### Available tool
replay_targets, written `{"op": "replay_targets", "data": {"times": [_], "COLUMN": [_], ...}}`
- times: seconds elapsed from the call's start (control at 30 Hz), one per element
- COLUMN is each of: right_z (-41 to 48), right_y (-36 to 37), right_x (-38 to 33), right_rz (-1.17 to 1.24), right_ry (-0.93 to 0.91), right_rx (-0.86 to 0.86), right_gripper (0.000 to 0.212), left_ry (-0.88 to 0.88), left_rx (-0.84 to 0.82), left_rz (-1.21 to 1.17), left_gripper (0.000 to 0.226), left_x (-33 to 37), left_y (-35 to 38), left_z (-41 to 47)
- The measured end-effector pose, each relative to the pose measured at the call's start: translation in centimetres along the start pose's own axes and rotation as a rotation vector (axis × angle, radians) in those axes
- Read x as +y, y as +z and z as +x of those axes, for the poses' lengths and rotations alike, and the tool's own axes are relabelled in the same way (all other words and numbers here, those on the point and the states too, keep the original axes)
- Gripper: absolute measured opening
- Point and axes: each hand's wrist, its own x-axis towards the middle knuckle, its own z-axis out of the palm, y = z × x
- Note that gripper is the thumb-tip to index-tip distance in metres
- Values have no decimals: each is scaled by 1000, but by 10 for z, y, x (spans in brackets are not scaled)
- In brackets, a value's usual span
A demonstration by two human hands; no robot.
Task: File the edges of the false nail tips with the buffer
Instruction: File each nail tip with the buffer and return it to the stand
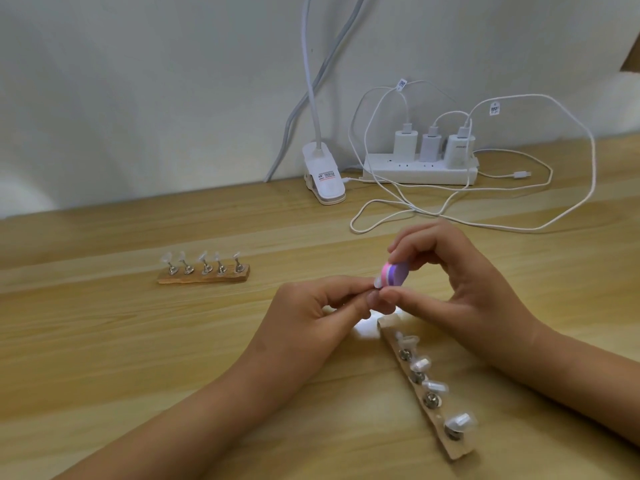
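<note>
**Buffer against a pinched nail tip, just past the near stand's far end**

Pinching one clear false nail tip [378,282] between left thumb and forefinger tips [362,289], other left fingers curled beneath. Gripping the small pink-and-purple layered buffer [393,273] narrowly, right thumb [401,297] under it and right forefinger above, the other right fingers bent behind. Buffer and tip touching; contact too blurred to tell which edge of the tip.

Left hand [311,306] and right hand [460,282] meeting fingertip to fingertip, raised off the wooden table [104,341] just beyond the far end of the near wooden stand [446,441]. Left forearm running in on the stand's left, right forearm on its right, neither touching it.

On the near wooden stand itself: four clear tips [459,422] sitting on metal pegs in a row, far end bare, whole strip lying at a slant toward the hands.

Well apart from that stand, to its left and further back: a second wooden stand [204,277] with five upright clear tips.

Far behind the near stand, at the wall [138,98]: a white clip lamp base [323,178], its neck rising out of view. Beside it, to the right, a white power strip [420,171] with three white chargers [431,145] plugged in. White cables [519,226] looping loosely over the table between the power strip and the hands.
</note>
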Motion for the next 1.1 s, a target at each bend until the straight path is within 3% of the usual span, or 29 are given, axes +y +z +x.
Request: {"op": "replay_targets", "data": {"times": [0.13,0.23,0.37,0.47,0.6,0.7,0.8,1.1], "right_z": [-1,0,-1,0,-2,0,-1,-2], "right_y": [0,-2,0,-1,0,-2,-2,-2], "right_x": [-1,1,1,0,-1,-2,-4,-6], "right_rz": [-31,37,4,65,12,39,-18,-3], "right_ry": [-67,20,-53,25,-47,44,-7,89], "right_rx": [-45,-3,-47,-12,-70,-33,-85,-100], "right_gripper": [28,30,29,32,29,29,29,29], "left_ry": [14,-18,0,-25,13,-10,38,41], "left_rx": [6,0,5,13,8,19,16,17], "left_rz": [16,-26,29,2,58,12,73,147], "left_gripper": [20,18,24,23,24,27,31,16], "left_x": [1,1,0,-1,0,1,2,2], "left_y": [0,0,0,-1,0,-1,0,1], "left_z": [0,0,-1,-1,-1,-1,-1,-2]}}
